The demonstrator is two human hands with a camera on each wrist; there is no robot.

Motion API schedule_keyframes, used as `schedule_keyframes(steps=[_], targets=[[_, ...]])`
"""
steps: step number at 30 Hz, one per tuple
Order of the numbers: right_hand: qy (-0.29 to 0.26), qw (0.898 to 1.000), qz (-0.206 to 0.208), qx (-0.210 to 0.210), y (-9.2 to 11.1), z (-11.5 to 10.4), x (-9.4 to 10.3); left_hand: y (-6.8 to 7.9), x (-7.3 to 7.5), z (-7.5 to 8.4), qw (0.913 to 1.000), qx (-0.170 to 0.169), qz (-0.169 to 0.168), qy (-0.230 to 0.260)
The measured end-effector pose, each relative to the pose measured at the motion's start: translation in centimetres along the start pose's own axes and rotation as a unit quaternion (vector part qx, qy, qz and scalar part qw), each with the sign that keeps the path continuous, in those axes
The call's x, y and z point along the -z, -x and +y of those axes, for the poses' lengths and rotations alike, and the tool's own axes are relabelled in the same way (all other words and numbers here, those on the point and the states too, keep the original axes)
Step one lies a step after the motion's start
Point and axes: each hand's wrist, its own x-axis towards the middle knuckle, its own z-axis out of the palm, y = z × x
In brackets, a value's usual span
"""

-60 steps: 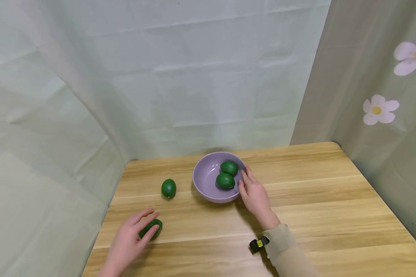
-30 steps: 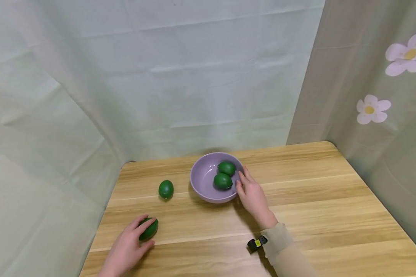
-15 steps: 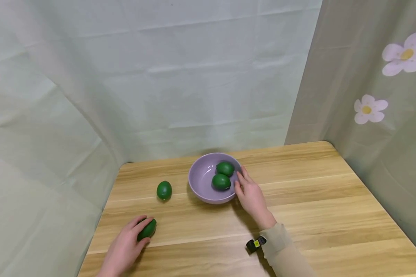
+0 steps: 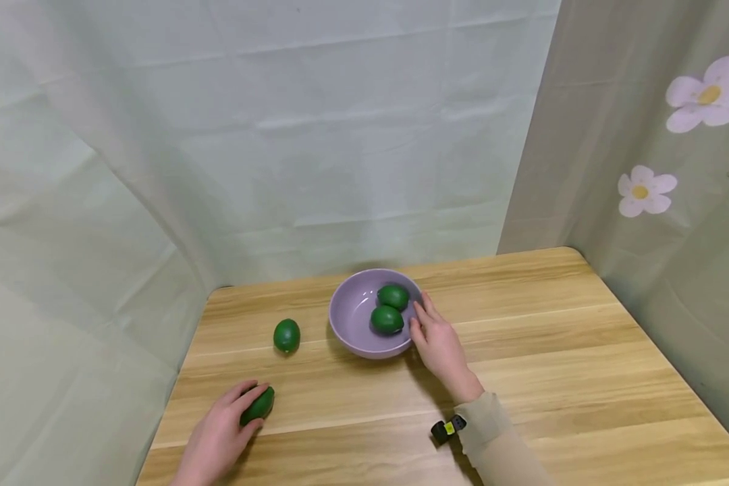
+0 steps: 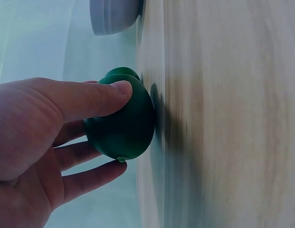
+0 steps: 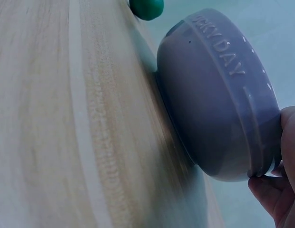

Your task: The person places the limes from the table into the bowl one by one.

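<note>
My left hand (image 4: 219,428) is at the front left of the table, holding a dark green lime (image 4: 258,406) between thumb and fingers. In the left wrist view the thumb lies along one side of this lime (image 5: 121,126), which is close against the wood. My right hand (image 4: 440,344) holds the right side of a purple bowl (image 4: 355,317), thumb and fingers at its rim. The bowl stands upright and has two limes in it, a rear lime (image 4: 393,296) and a front lime (image 4: 387,319), side by side. Another lime (image 4: 287,335) lies on the table left of the bowl.
The wooden table (image 4: 553,364) has a pale cloth curtain (image 4: 352,148) behind it and more cloth at both sides. Beside the right cuff is a small black device (image 4: 448,428) with a yellow mark. Raised lettering runs round the bowl's outside.
My left hand's fingers have shifted round the lime, which is turned differently and slightly further left. My right hand stays on the bowl. The whole head view has drifted a little.
</note>
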Motion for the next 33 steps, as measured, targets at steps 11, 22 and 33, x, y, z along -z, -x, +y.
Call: schedule_keyframes(steps=[11, 22, 33], targets=[[0.01, 1.0, -0.002, -0.001, 0.0, -0.2, 0.1, -0.6, 0.1, 0.5, 1.0, -0.008, 0.003, 0.003], [0.017, 1.0, 0.008, 0.003, 0.1, -0.4, -0.3, -2.0, -0.2, 2.0, 0.9966, -0.07, 0.044, 0.005], [0.003, 1.0, 0.01, 0.007, 0.1, -0.3, -0.1, -4.5, 0.4, 5.7, 0.9753, -0.176, 0.129, 0.034]])
